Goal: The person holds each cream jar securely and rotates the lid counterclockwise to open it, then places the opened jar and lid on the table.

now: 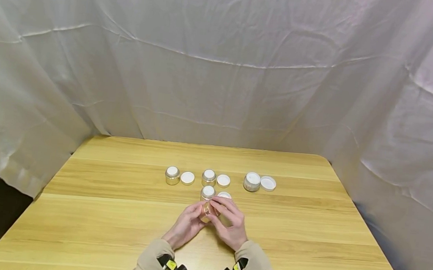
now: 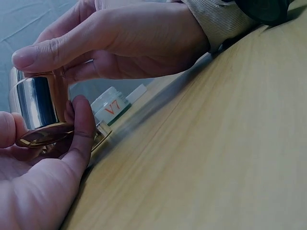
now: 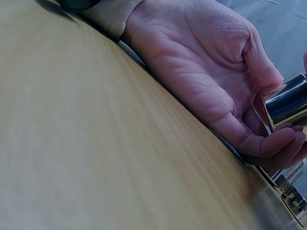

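Observation:
Just above the table, both hands hold a shiny gold cosmetic jar (image 1: pixel 206 212). My left hand (image 1: pixel 186 226) grips it from the left, and in the left wrist view its fingers wrap the lower end of the jar (image 2: pixel 41 103). From the right, my right hand (image 1: pixel 232 225) pinches the other end between thumb and fingers. The fingers cover much of that end, so I cannot tell whether its lid is loose. Right behind the hands stands an open jar (image 1: pixel 208 192), its white lid (image 1: pixel 224 195) beside it, partly hidden by the right hand.
Farther back, a row of open jars stands on the wooden table (image 1: pixel 118 220): a gold one (image 1: pixel 172 176) at left, another (image 1: pixel 209 178) in the middle, a wider silvery one (image 1: pixel 252 182) at right. White lids (image 1: pixel 187 178) lie beside them. A grey curtain (image 1: pixel 212 88) hangs behind.

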### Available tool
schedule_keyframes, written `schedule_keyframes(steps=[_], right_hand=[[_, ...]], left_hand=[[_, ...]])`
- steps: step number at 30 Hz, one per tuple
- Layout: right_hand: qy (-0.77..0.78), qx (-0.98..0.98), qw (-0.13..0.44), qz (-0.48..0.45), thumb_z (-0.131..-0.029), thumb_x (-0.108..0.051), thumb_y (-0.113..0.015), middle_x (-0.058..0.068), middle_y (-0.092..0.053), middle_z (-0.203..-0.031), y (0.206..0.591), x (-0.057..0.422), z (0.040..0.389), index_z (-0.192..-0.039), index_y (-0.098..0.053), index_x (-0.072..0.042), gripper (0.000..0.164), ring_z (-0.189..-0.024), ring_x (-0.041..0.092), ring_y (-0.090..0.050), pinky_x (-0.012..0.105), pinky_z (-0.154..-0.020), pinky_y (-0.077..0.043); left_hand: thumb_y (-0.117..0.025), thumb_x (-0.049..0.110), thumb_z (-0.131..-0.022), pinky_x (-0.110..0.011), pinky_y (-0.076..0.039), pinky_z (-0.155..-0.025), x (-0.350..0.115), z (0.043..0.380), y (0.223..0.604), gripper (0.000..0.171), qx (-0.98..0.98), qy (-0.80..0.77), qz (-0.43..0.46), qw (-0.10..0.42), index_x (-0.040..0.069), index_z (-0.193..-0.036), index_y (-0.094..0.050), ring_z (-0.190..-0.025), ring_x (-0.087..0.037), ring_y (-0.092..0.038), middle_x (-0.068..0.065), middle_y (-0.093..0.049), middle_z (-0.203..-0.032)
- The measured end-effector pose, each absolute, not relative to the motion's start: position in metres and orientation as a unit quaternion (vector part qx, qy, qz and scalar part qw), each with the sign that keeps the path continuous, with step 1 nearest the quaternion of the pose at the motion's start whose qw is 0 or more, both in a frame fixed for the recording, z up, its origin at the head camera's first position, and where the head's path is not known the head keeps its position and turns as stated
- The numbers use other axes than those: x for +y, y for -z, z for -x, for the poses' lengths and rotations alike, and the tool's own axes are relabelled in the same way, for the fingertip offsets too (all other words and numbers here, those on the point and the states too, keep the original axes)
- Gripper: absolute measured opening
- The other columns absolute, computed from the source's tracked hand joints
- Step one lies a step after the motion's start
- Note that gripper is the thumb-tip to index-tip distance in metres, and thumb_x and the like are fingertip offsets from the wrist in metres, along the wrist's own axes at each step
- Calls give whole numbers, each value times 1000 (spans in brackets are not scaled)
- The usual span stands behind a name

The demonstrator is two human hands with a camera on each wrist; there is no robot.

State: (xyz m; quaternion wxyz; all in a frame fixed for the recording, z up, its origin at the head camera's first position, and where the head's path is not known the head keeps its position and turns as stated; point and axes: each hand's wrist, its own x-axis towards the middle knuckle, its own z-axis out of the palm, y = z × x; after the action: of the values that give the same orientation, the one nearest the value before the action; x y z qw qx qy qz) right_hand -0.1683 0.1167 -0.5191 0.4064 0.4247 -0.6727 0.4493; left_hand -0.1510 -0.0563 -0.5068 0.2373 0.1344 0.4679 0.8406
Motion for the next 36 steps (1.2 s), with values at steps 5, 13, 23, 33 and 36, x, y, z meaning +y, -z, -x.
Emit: schedule_keyframes(steps=[5,13,23,33,36], right_hand=[[-444,-675,402,-431,-87,-8,-76,32,-66,-112,520,116,167,-110,-70,12,31,-103,41,-64,35,-103,-54],[-439,-678,405,-429,-89,-8,-74,33,-65,-112,519,113,165,-110,-70,12,30,-105,41,-63,35,-105,-52],[-434,-677,405,-435,-95,-12,-67,31,-64,-112,516,111,163,-112,-70,12,30,-105,39,-62,31,-108,-50],[-426,-674,410,-443,-96,-12,-65,31,-63,-112,517,111,164,-111,-70,14,30,-104,40,-61,32,-107,-50],[-426,-674,409,-445,-96,-12,-65,31,-63,-112,517,111,164,-111,-70,14,30,-104,40,-61,32,-107,-50]], left_hand=[[-23,15,-110,-27,-51,-101,-56,151,507,53,464,-842,-137,241,-17,-151,-15,-113,-4,-60,11,-61,-126],[-22,16,-110,-24,-51,-97,-55,152,508,51,463,-842,-139,238,-15,-151,-20,-111,-3,-60,14,-63,-124],[-21,18,-111,-23,-51,-97,-54,152,511,48,464,-845,-137,230,-12,-148,-28,-111,-3,-61,13,-64,-122],[-23,17,-111,-23,-50,-99,-55,152,512,38,454,-847,-154,230,4,-138,-45,-112,-3,-60,13,-64,-123],[-24,18,-111,-22,-51,-96,-55,152,512,39,454,-846,-158,231,2,-140,-44,-110,-3,-60,12,-65,-122]])
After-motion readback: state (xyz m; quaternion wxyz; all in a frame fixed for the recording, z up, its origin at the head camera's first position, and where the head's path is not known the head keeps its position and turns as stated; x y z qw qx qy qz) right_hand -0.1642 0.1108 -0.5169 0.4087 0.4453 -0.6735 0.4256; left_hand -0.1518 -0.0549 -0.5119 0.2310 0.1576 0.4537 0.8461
